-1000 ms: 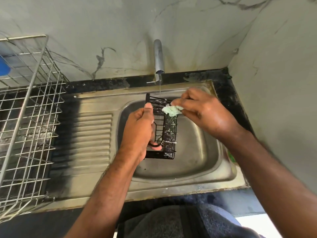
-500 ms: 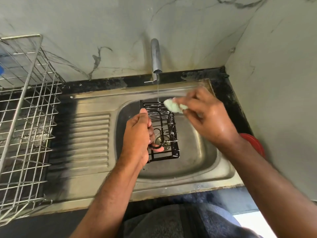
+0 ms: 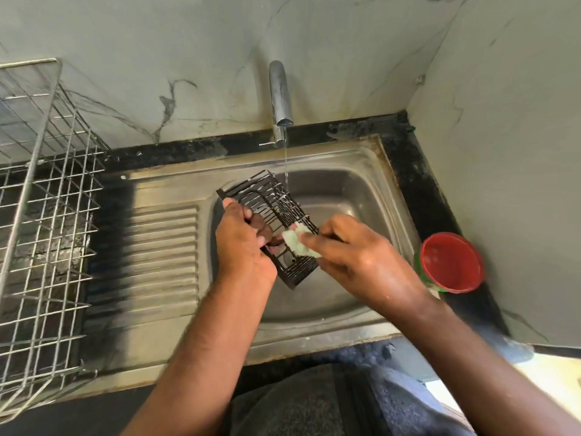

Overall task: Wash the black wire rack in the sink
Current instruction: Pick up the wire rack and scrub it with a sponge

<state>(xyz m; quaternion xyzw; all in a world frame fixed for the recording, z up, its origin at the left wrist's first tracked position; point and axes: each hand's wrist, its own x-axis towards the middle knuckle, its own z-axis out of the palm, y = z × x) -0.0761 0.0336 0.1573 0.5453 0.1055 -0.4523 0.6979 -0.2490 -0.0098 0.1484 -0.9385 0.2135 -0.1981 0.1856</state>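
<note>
Black counter (image 3: 418, 171) — steel sink (image 3: 163, 247), red cup (image 3: 451, 262), wire basket (image 3: 47, 215).

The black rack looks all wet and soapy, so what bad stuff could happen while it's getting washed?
1. The black wire rack is held up over the sink by the left hand alone; wet and sudsy, it might slip and clang into the basin.
2. The tap water hits the tilted rack and could splash onto the counter.
3. The red cup sits close beside the right hand, which is scrubbing with the pale scrubber; an elbow swing might knock it.
</note>
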